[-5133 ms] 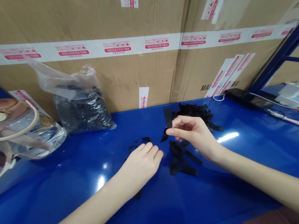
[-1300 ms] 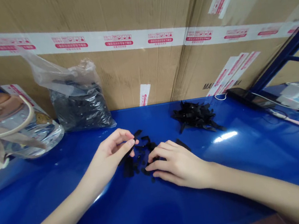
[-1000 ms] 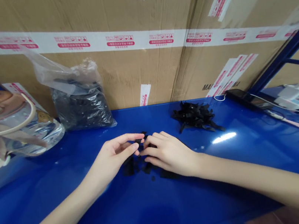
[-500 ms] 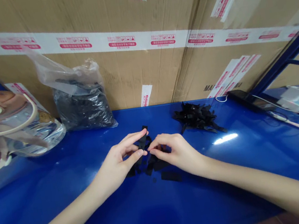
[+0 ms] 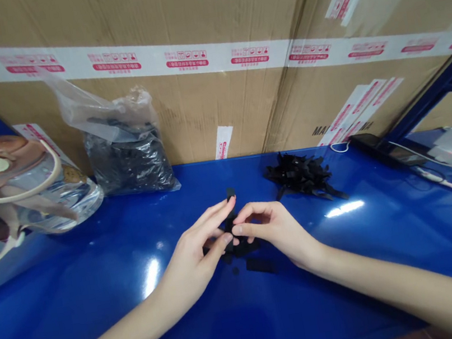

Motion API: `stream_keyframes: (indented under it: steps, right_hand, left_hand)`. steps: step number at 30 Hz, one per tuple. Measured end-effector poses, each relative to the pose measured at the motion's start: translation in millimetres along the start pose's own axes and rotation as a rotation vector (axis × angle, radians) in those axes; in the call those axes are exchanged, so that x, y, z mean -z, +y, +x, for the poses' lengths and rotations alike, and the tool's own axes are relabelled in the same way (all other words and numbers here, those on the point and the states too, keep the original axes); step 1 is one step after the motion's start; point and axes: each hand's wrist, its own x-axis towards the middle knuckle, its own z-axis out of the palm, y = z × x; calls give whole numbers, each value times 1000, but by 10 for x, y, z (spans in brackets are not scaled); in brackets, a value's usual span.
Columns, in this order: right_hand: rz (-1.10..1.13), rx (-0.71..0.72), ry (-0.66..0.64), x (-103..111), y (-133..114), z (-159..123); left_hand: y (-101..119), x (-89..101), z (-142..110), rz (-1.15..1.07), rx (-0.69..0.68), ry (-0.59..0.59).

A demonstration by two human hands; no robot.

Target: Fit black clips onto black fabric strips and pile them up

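Observation:
Over the blue table, my left hand (image 5: 197, 247) is closed on a thin black strip (image 5: 230, 194), gripped between the thumb and fingers with one end poking up past the fingertips. My right hand (image 5: 275, 229) is pinched closed against the strip's lower part; whatever is between its fingertips is too small to make out. Beneath both hands lie several loose black pieces (image 5: 244, 247), partly hidden by the fingers. A flat black strip (image 5: 260, 266) and a small dark round piece (image 5: 235, 270) rest nearer to me.
A heap of black strips (image 5: 301, 176) sits at the back right. At the back left stand a clear plastic bag (image 5: 129, 164) of black pieces and a transparent jug (image 5: 82, 205). Cardboard boxes (image 5: 200, 111) line the rear edge; a black device (image 5: 369, 145) and cables are at right.
Both hands have shifted slightly right in view, and the strip stands more upright. My right fingertips, apart from the strip before, now meet it. The whole view has shifted slightly.

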Motion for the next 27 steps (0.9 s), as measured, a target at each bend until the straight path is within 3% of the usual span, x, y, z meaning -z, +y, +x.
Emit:
stream_keyframes:
  steps: [9,15,21,27]
  right_hand:
    - [67,-109,-41,20,-7,1]
    - [43,-74,-59,18,-19,-6]
    - [15,2,-72,17,56,8]
    - [-137,144,148,170,-46,58]
  left_hand:
    - [-16,-2,2,171,-164,-53]
    - [-30,-14,-36,342,-265,-26]
    - [-56,-11,-96,558,-395,-79]
    - [155,142,-44,680,-337,4]
